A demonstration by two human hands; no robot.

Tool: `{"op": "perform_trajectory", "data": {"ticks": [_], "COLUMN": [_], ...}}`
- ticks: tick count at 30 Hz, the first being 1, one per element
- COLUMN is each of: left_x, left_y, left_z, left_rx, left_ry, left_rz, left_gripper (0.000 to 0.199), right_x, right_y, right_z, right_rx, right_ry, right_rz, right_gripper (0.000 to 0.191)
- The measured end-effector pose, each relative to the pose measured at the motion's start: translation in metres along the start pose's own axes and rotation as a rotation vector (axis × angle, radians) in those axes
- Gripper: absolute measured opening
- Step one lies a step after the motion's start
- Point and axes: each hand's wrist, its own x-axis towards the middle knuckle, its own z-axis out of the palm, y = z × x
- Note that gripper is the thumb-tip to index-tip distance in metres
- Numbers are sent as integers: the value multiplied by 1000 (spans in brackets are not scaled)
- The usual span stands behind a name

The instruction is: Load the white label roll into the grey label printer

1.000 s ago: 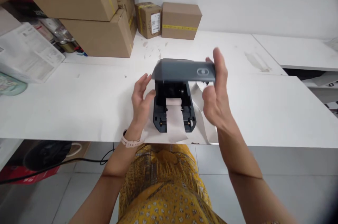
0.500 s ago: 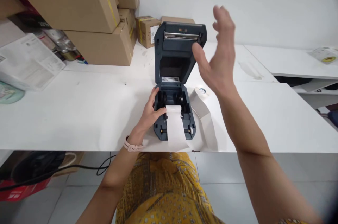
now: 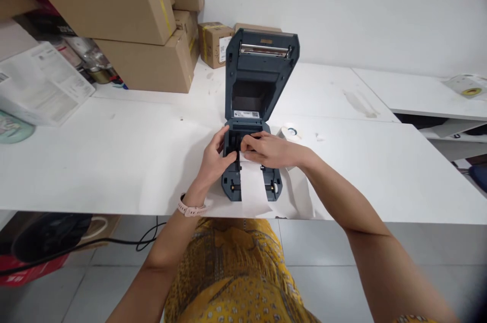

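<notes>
A dark grey label printer [image 3: 262, 72] stands on the white table with its lid raised. White label paper [image 3: 254, 186] runs from a small roll inside it over the front edge. My left hand [image 3: 216, 160] rests against the printer's left side, thumb and fingers apart, the thumb reaching inside near the roll. My right hand [image 3: 268, 149] is over the printer's inside, its bent fingers closed at the roll's top; what they grip is hidden. Right of the printer lies another white roll [image 3: 291, 133] with a loose strip [image 3: 300, 191] hanging toward the table's front edge.
Cardboard boxes [image 3: 148, 64] are stacked at the back left, with a small taped box [image 3: 215, 44] behind the printer. A white package [image 3: 45, 84] and a green item [image 3: 15, 128] lie at far left. Black cables [image 3: 125, 242] hang below the table [image 3: 114, 160].
My right hand has come down from beside the raised lid into the printer, and its fingers have closed. My left hand has stayed at the printer's left side.
</notes>
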Motion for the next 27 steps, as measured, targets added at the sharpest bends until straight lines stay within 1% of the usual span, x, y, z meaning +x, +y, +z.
{"op": "perform_trajectory", "data": {"ticks": [2, 3, 4, 6, 8, 10, 11, 12, 13, 14, 15, 17, 18, 19, 20, 21, 23, 25, 27], "left_x": [1, 1, 1, 2, 1, 1, 0, -1, -1, -2, -2, -3, -3, -3, -2, -2, -1, -1, -1], "left_y": [0, 0, 0, 1, 1, 2, 3, 3, 4, 5, 5, 5, 5, 5, 4, 4, 4, 4, 4], "left_z": [-2, -3, -4, -7, -8, -9, -10, -10, -10, -10, -10, -10, -10, -10, -10, -10, -10, -10, -10], "left_rx": [-11, -15, -21, -33, -45, -48, -43, -32, -17, 0, 14, 30, 30, 28, 25, 23, 26, 37, 42], "left_ry": [4, 3, -2, -13, -21, -26, -31, -36, -39, -39, -37, -37, -35, -34, -32, -29, -23, -25, -23], "left_rz": [14, 15, 14, 6, 5, 8, 11, 15, 20, 27, 34, 42, 44, 45, 45, 46, 44, 36, 35], "left_gripper": [84, 87, 90, 94, 95, 93, 92, 90, 87, 84, 81, 77, 76, 75, 75, 75, 75, 74, 74], "right_x": [2, 3, 4, 2, -7, -27, -41, -58, -76, -95, -115, -151, -167, -180, -189, -195, -197, -188, -175], "right_y": [1, 2, 3, 7, 12, 18, 22, 26, 29, 33, 37, 44, 49, 54, 60, 67, 85, 105, 122], "right_z": [2, 2, 2, -1, -8, -14, -15, -15, -12, -6, 2, 21, 32, 41, 50, 57, 68, 75, 79], "right_rx": [7, 24, 59, 198, 401, 599, 677, 742, 794, 833, 859, 879, 879, 871, 861, 852, 846, 853, 853], "right_ry": [-36, -46, -49, -49, -28, 59, 137, 252, 378, 530, 674, 898, 991, 1050, 1074, 1059, 935, 822, 773], "right_rz": [13, 28, 44, 41, -37, -152, -198, -233, -261, -281, -306, -298, -242, -149, -32, 90, 280, 374, 407], "right_gripper": [14, 18, 23, 31, 39, 52, 60, 65, 66, 61, 53, 33, 29, 28, 31, 34, 39, 40, 42]}}
